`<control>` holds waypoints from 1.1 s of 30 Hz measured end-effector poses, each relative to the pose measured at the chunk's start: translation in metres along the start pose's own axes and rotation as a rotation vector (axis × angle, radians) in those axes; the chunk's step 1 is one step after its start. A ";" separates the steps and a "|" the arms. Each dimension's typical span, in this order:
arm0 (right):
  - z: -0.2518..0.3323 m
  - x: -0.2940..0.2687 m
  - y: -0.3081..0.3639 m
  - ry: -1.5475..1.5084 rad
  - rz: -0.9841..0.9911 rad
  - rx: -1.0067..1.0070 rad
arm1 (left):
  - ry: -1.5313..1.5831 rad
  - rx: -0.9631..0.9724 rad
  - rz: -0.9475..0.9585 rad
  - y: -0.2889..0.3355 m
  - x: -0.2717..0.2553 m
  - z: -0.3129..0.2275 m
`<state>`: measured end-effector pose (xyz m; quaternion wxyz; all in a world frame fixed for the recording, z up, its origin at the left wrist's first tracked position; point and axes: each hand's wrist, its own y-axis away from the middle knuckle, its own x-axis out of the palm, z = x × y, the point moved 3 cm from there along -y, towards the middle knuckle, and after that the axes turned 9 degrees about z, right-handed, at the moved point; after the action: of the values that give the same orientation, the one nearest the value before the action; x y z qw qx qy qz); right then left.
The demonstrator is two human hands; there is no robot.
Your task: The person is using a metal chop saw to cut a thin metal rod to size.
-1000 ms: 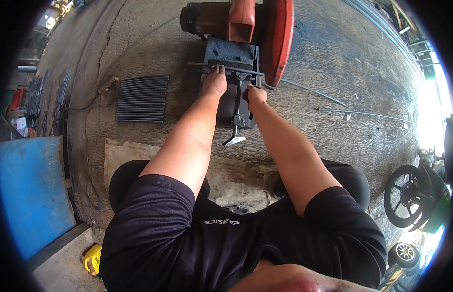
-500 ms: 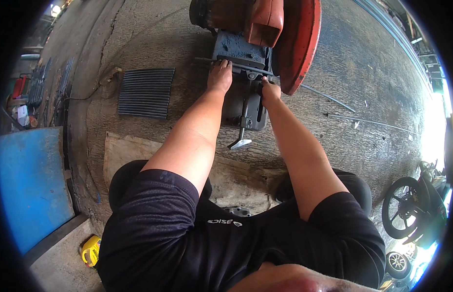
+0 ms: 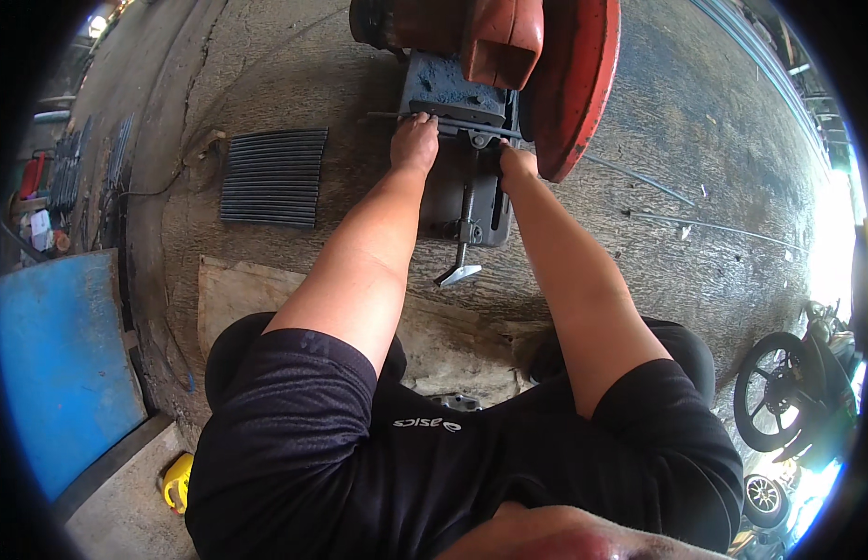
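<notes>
A cut-off saw with an orange body (image 3: 504, 47) and a red disc guard (image 3: 583, 103) stands on the floor in front of me. Across its vise lies a thin metal rod (image 3: 380, 116), its left end sticking out past the base. My left hand (image 3: 415, 145) is closed on this rod at the left side of the vise jaw (image 3: 457, 112). My right hand (image 3: 518, 165) is curled at the vise's right side, close to the rod and below the guard; its fingers are mostly hidden. Between my forearms is the vise screw with its crank handle (image 3: 457, 274).
Several cut rods (image 3: 273, 177) lie in a neat row left of the saw. Long thin rods (image 3: 644, 179) rest on the floor at right. A blue panel (image 3: 70, 364) and a yellow object (image 3: 177, 483) are at left; a motorcycle wheel (image 3: 770, 397) is at right. Cloth (image 3: 462, 350) lies before me.
The whole view has shifted slightly, with the saw and row of rods now a little farther left. Both hands keep nearly the same places at the vise.
</notes>
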<state>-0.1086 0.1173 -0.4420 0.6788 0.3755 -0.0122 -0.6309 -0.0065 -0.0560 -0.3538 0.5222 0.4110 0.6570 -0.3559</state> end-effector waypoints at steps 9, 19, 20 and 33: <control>-0.015 0.007 -0.021 -0.127 0.140 -0.006 | -0.032 -0.062 0.049 -0.004 -0.008 -0.004; -0.011 -0.011 -0.036 -0.085 0.041 -0.149 | -0.030 -0.069 0.058 -0.005 -0.011 -0.004; -0.009 -0.022 -0.039 -0.118 -0.011 -0.180 | -0.056 -0.065 0.074 -0.005 -0.010 -0.004; 0.013 -0.016 -0.096 -0.503 0.341 -0.001 | -0.038 -0.036 0.076 -0.006 -0.007 -0.002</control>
<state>-0.1998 0.1320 -0.4760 0.7509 0.1995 -0.2427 -0.5809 -0.0125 -0.0578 -0.3460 0.5549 0.4194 0.6372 -0.3319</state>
